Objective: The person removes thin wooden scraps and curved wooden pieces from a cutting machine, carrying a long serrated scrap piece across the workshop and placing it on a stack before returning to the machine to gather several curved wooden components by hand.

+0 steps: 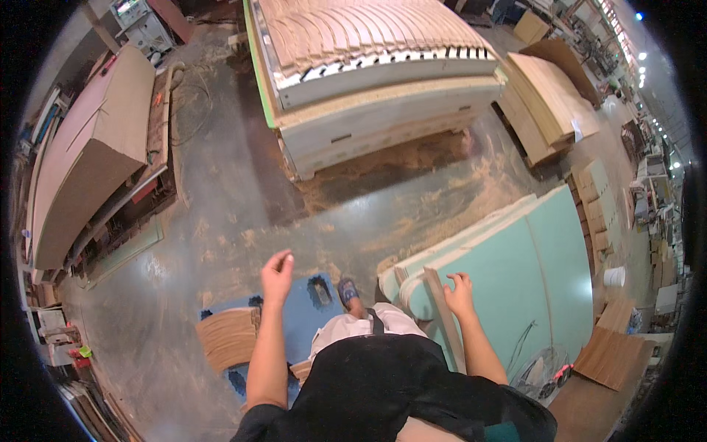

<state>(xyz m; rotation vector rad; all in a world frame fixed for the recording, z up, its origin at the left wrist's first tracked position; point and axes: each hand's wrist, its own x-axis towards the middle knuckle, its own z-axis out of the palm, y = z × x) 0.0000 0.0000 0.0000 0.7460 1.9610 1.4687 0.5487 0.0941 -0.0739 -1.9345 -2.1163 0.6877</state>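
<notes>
The left hand (278, 276) is held in the air above the floor (243, 258), with its fingers loosely bent and close to each other; nothing is seen in it, and whether the thumb is pressed against them cannot be told. The right hand (460, 295) is held with its fingers bent and parted, and no thing is gripped. Just to the left of this hand a wooden strip (445, 317) is seen over the near-left part of the green boards (515, 258); whether it is touched by the thumb cannot be told. Below the left hand, a blue board (298, 306) is placed, and brown wooden pieces (227, 339) are laid on it. It is judged that the strip could be knocked sideways or scratched against the green boards, if the right hand is swung to the left without care. The foot in the slipper (347, 291), between the two hands, could be caught at the blue board's edge if a step is made without looking, and balance could be lost.
</notes>
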